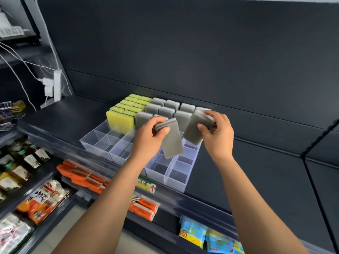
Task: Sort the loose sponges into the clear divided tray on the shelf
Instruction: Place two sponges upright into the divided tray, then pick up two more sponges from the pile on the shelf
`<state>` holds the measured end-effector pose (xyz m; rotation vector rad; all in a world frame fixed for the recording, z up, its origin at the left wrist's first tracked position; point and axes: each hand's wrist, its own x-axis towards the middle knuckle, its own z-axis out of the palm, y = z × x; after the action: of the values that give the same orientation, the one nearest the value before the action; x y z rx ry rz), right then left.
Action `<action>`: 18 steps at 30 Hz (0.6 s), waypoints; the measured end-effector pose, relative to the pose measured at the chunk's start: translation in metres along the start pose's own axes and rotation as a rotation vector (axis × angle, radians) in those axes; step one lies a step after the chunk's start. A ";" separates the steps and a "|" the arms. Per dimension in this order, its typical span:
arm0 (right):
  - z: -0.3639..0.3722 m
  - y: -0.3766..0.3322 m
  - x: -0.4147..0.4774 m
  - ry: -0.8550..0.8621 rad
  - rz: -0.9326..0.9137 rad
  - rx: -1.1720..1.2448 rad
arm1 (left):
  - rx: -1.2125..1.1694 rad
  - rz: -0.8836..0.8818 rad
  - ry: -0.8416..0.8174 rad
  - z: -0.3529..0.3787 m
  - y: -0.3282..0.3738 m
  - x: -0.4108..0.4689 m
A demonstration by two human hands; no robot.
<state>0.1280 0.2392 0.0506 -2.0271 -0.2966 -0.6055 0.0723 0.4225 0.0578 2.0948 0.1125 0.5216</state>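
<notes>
Clear glossy plastic tray [102, 143] catching reflections, matt grey sponges [172, 142] looking fibrous, yellow sponges [119, 120] showing porous foam, matt dark shelf [60, 116] looking smooth.

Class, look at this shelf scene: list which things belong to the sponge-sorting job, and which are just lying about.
Belong to the job:
left hand
right hand
grey sponges
yellow sponges
clear divided tray

Lying about:
orange packets
bottles
blue packets
white power strip
</notes>
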 end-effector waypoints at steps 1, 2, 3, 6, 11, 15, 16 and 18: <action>0.007 0.004 0.008 -0.005 -0.001 -0.018 | 0.002 0.007 0.000 0.001 -0.005 0.011; 0.013 0.008 0.014 -0.011 -0.002 -0.030 | 0.006 0.011 0.001 0.002 -0.008 0.020; 0.018 0.012 0.018 -0.018 -0.005 -0.042 | 0.009 0.017 0.006 0.002 -0.010 0.028; 0.031 0.024 0.026 -0.058 0.006 -0.111 | 0.025 0.061 0.026 0.006 -0.015 0.049; 0.046 0.039 0.021 -0.150 0.048 -0.221 | 0.070 0.167 0.018 0.011 -0.024 0.070; 0.053 0.049 0.013 -0.207 0.072 -0.289 | 0.087 0.231 -0.060 0.013 -0.028 0.081; 0.054 0.050 0.010 -0.217 0.083 -0.306 | 0.099 0.243 -0.093 0.013 -0.031 0.084; 0.056 0.049 0.007 -0.228 0.095 -0.329 | 0.133 0.272 -0.155 0.015 -0.034 0.088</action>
<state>0.1720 0.2622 -0.0055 -2.4192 -0.2445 -0.3818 0.1622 0.4547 0.0509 2.2871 -0.2368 0.5217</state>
